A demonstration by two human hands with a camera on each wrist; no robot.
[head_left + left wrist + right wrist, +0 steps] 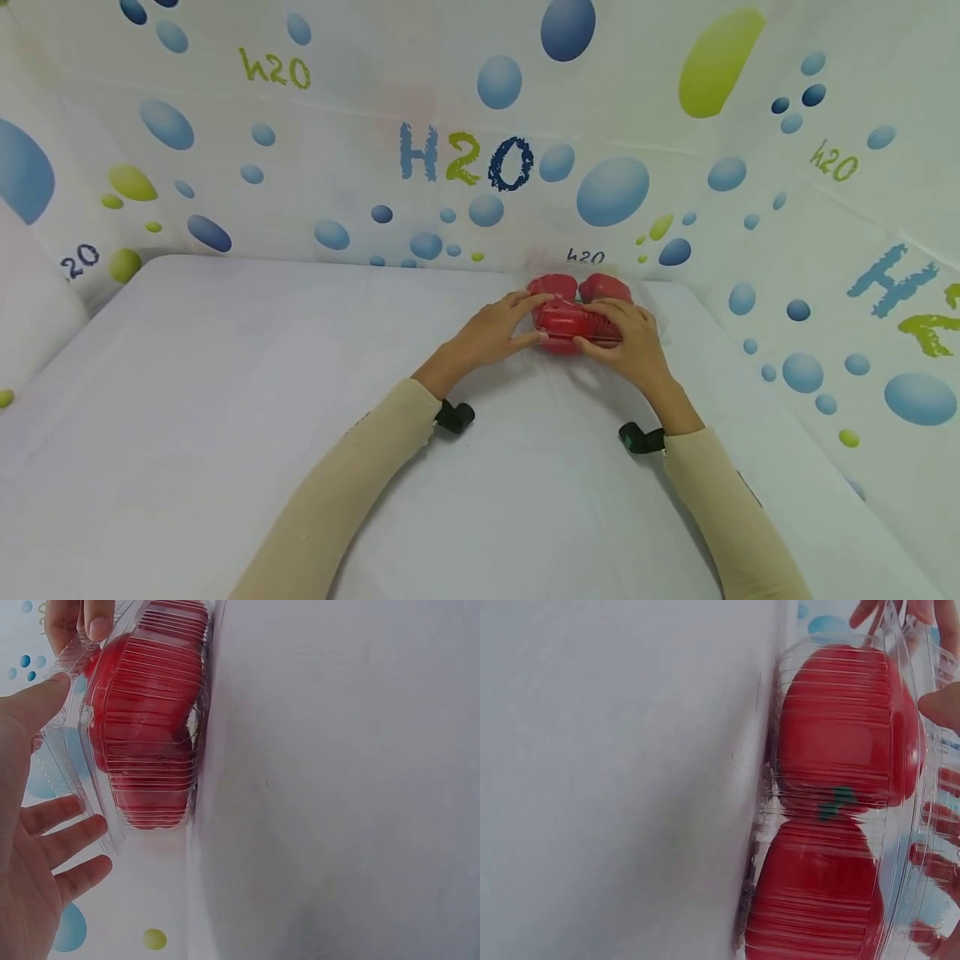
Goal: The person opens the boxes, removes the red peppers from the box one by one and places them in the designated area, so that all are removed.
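Observation:
A clear plastic clamshell box (570, 321) with ribbed walls stands at the far right part of the white table. Large glossy red rounded pieces (840, 735) show through its walls, and a bit of green (836, 802) lies between two of them; their exact kind is unclear. My left hand (487, 332) holds the box's left side, thumb at the near rim and fingers reaching over the lid. On the right side my right hand (628, 340) grips the lid edge between thumb and fingers. Some fingertips are seen only through the plastic.
A white cloth covers the table (225, 375). Close behind the box rises a white curtain (345, 150) printed with blue and green drops and H2O lettering; it also runs along the right side. Dark wrist cameras (456, 417) sit at both sleeves.

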